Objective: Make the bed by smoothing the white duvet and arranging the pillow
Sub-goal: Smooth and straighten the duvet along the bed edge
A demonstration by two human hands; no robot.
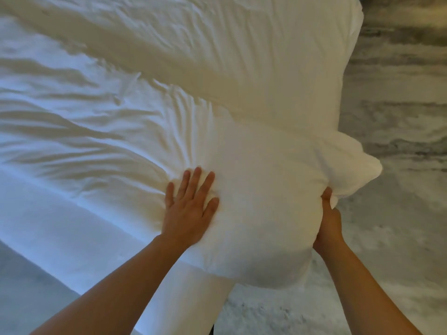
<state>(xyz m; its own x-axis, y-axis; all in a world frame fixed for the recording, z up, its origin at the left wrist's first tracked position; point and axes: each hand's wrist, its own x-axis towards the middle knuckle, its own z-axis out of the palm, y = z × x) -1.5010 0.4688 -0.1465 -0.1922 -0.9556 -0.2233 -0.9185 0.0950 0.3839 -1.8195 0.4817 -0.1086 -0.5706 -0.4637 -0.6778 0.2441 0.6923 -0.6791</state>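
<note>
A: White, creased cloth fills the left of the frame. The duvet (79, 112) lies spread over the bed (48, 213), but ridges run across it toward the centre. So is the smoothing unfinished?

B: It looks about half done. The cover is laid out, yet those folds need flattening. Right of them, the left hand (188, 206) lies flat with fingers spread, pressing the near left side of the pillow (261, 201).

A: And where does the pillow sit?

B: Lower centre, at the bed's corner, bulging past the edge over the pale marbled floor (399, 117). The right hand (327, 226) grips its right edge, thumb dug into the cloth. The pillow is not yet squared up, so arranging it remains to be done.
</note>
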